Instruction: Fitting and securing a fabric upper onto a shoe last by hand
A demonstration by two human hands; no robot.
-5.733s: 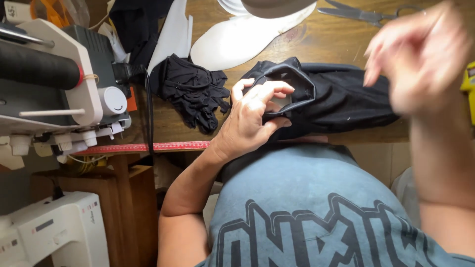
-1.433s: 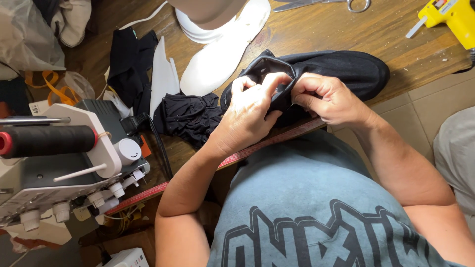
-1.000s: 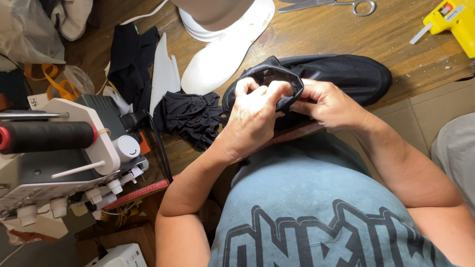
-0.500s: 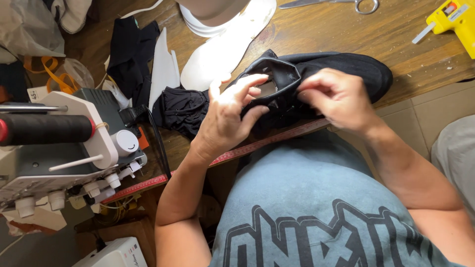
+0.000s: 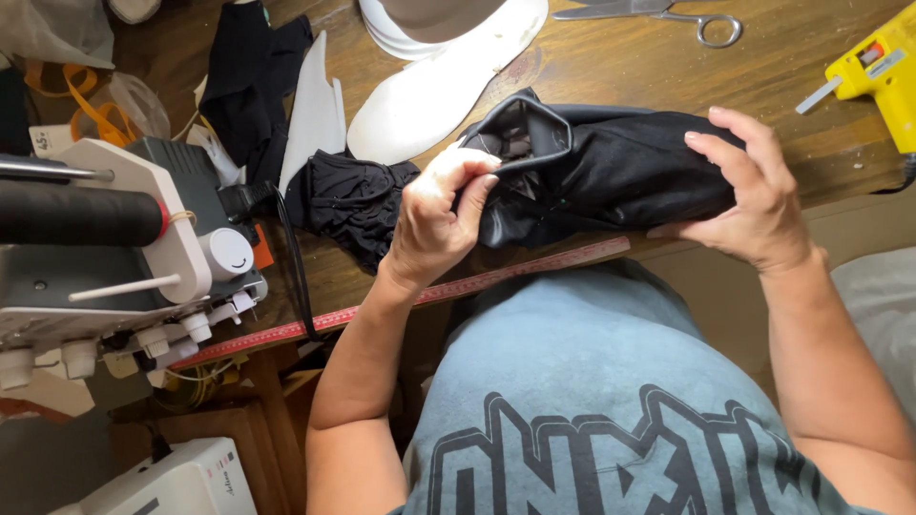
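Currently: black shoe upper (image 5: 611,167), unfinished, beside white insole (image 5: 429,95); left hand (image 5: 434,224) pinches its collar, right hand (image 5: 754,195) cups its toe.

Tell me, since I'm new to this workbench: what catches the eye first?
At centre, the left hand pinches the open rim of a black shoe upper while the right hand cups its far end. A yellow glue gun sits top right; a white insole lies behind, and a sewing machine stands left.
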